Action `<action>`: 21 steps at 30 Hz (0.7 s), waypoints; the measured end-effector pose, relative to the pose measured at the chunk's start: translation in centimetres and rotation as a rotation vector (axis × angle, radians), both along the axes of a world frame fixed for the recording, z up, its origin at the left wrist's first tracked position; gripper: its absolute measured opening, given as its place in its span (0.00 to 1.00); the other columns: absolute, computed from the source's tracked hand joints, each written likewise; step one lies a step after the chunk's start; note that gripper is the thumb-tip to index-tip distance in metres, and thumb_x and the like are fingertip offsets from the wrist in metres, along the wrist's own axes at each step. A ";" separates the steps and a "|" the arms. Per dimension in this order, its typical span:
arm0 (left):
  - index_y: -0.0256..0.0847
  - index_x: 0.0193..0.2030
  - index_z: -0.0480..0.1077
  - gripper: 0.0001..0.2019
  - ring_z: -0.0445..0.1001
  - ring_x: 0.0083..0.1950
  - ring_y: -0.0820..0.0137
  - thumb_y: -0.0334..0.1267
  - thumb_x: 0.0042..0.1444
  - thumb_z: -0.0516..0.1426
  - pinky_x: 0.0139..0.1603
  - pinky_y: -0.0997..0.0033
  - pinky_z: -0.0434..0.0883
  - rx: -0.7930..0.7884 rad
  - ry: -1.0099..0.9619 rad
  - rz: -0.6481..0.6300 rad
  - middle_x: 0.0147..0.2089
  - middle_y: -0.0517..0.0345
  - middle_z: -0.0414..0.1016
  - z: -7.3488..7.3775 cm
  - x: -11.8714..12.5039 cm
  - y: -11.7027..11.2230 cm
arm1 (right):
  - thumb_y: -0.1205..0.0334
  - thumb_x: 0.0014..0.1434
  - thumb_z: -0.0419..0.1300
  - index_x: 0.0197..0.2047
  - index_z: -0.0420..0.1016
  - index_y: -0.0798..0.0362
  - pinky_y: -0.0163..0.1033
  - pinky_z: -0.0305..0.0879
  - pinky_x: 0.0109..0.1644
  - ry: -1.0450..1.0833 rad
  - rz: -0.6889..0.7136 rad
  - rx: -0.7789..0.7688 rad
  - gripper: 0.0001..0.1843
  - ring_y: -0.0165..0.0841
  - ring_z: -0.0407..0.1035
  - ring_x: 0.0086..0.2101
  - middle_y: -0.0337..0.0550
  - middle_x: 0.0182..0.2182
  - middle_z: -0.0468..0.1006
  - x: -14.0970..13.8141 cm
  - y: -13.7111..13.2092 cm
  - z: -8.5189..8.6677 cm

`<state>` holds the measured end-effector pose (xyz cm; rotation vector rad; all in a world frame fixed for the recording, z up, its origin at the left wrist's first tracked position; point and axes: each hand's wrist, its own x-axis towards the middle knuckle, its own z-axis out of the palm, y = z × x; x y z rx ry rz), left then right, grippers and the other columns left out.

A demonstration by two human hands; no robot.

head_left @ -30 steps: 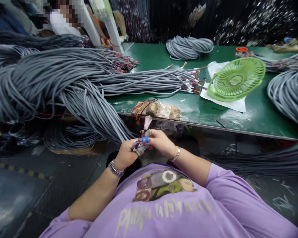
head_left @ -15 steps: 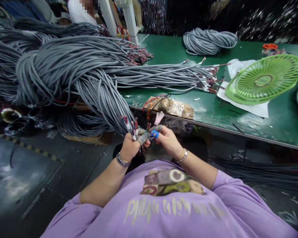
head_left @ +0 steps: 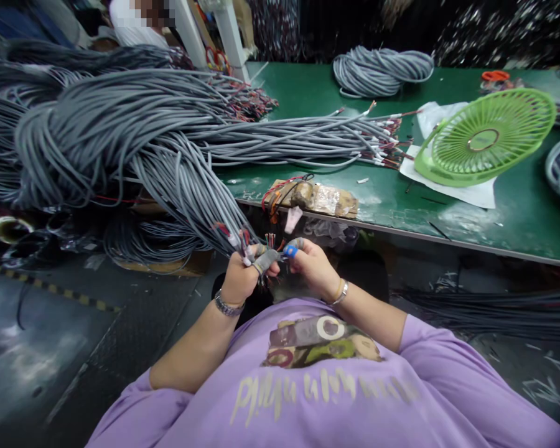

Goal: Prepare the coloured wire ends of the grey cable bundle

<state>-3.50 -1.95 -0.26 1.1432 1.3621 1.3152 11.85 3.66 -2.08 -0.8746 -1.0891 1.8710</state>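
My left hand (head_left: 248,272) is closed round the end of a grey cable, its thumb and fingers partly wrapped in grey tape. Thin coloured wires (head_left: 270,240) fan out above its fingertips, and more hang below. My right hand (head_left: 312,265), with blue tape round a finger, pinches at the wire tips just right of the left hand; what lies between its fingers is too small to make out. Beside my left hand, a thick bundle of grey cables (head_left: 191,180) droops over the bench edge, with stripped red and blue wire ends near the wrist.
A green bench (head_left: 382,199) stands in front, bearing a green fan (head_left: 485,140), a coil of grey cable (head_left: 382,71) and a taped wooden block (head_left: 315,198). More cables (head_left: 112,112) are heaped at left. Orange-handled scissors (head_left: 495,76) lie far right. Another person (head_left: 137,25) is behind.
My right hand has drawn slightly away from my left, leaving a small gap between the fingertips. The wires above the left hand are more spread. The whole view has shifted slightly.
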 end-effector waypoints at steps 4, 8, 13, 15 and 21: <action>0.36 0.23 0.74 0.15 0.72 0.20 0.75 0.45 0.51 0.65 0.23 0.76 0.73 0.005 -0.045 0.066 0.21 0.56 0.75 0.3 0.1 0.0 | 0.49 0.50 0.66 0.33 0.68 0.54 0.31 0.58 0.26 0.079 0.032 -0.062 0.18 0.22 0.56 0.21 0.30 0.22 0.65 0.0 0.1 -0.2; 0.36 0.25 0.74 0.13 0.74 0.21 0.73 0.45 0.46 0.67 0.24 0.74 0.74 -0.046 -0.029 0.018 0.21 0.57 0.76 0.3 0.2 0.1 | 0.45 0.46 0.70 0.39 0.71 0.54 0.31 0.59 0.26 0.047 0.120 0.055 0.25 0.24 0.60 0.24 0.35 0.27 0.71 -0.5 0.3 0.6; 0.36 0.25 0.73 0.13 0.75 0.21 0.71 0.43 0.45 0.68 0.24 0.73 0.76 -0.065 0.000 0.000 0.22 0.57 0.77 -0.1 0.2 0.2 | 0.44 0.44 0.71 0.32 0.70 0.55 0.32 0.57 0.25 -0.009 0.072 0.092 0.24 0.24 0.58 0.22 0.34 0.22 0.68 -1.3 0.6 0.7; 0.36 0.26 0.73 0.12 0.75 0.22 0.71 0.43 0.47 0.67 0.26 0.73 0.75 -0.055 -0.020 0.027 0.23 0.57 0.77 -0.5 0.3 0.2 | 0.45 0.44 0.71 0.31 0.71 0.55 0.32 0.57 0.25 0.002 0.057 0.080 0.23 0.24 0.58 0.22 0.34 0.22 0.68 -1.3 0.6 0.5; 0.36 0.25 0.74 0.13 0.73 0.21 0.74 0.43 0.52 0.64 0.25 0.76 0.73 -0.017 -0.071 0.096 0.22 0.57 0.76 -0.8 0.6 0.5 | 0.48 0.44 0.71 0.28 0.70 0.55 0.32 0.56 0.24 0.085 -0.012 -0.028 0.21 0.23 0.56 0.20 0.31 0.18 0.65 -1.3 0.2 -0.2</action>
